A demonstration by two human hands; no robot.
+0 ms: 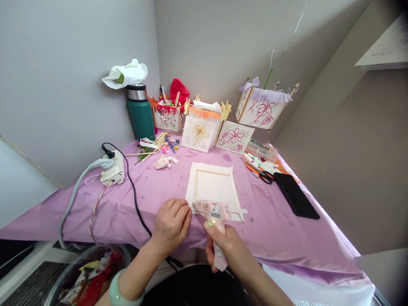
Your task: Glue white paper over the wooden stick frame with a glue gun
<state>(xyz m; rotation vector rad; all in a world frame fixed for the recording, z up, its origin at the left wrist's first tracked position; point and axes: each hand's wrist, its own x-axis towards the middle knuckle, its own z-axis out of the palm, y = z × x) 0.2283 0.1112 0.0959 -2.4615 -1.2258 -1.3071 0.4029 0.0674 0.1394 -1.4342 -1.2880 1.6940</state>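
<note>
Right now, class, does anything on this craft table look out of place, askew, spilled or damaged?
Yes. A crumpled tissue sits oddly on top of the green flask, wooden sticks lie scattered beside it, and dark stains spot the purple cloth. The right hand grips a glue gun over the white frame.

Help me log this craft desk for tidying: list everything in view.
cloth: one, lilac, over the table
framed panel: one, cream, cloth centre
glue gun: one, pale pink, over panel's near edge
flask: one, green, back left
lanterns: four, white with drawings, along the back
sticks: bundle, tan, beside the flask
power strip: one, white, left
cable: one, black, from power strip toward near edge
markers: several, mixed, back right
scissors: one, black-handled, by the markers
phone: one, black, right edge
bin: one, dark, below left
left hand: bare, at panel's near left corner
right hand: bare, grip around glue gun
</note>
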